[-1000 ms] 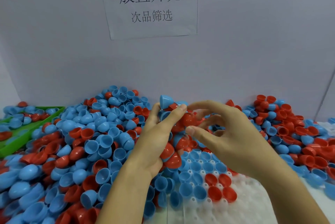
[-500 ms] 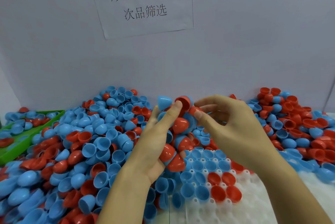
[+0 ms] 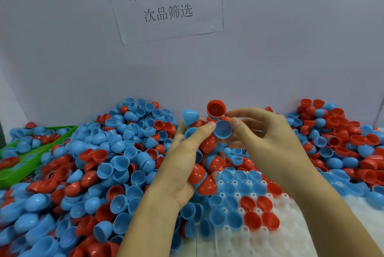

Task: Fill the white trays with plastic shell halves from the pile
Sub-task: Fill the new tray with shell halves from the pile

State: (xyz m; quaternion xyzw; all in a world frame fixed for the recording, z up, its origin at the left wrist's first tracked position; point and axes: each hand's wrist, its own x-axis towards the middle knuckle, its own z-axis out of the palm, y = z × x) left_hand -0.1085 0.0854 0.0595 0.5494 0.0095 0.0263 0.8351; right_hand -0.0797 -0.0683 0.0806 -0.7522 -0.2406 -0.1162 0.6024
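Since the earlier frame, a blue shell half (image 3: 222,129) has come out of the stack into the right hand (image 3: 268,142), and a red shell half (image 3: 216,109) now stands exposed at the top. Left hand (image 3: 185,165): fingers curled round a stack of nested shell halves (image 3: 204,173), mixed red and blue, held over the near edge of the pile (image 3: 99,169). Right hand: thumb and forefinger pinch the blue shell half by its rim, open side toward the camera, just beside the left forefinger. White tray (image 3: 291,234): several rows of sockets hold shells, open side up; the near sockets stand unfilled. Step in hand, by judgement: separation of one half from the stack. Next move calls for lowering the blue half, open side up, into a vacant socket beside the seated shells; a tilted half may not seat
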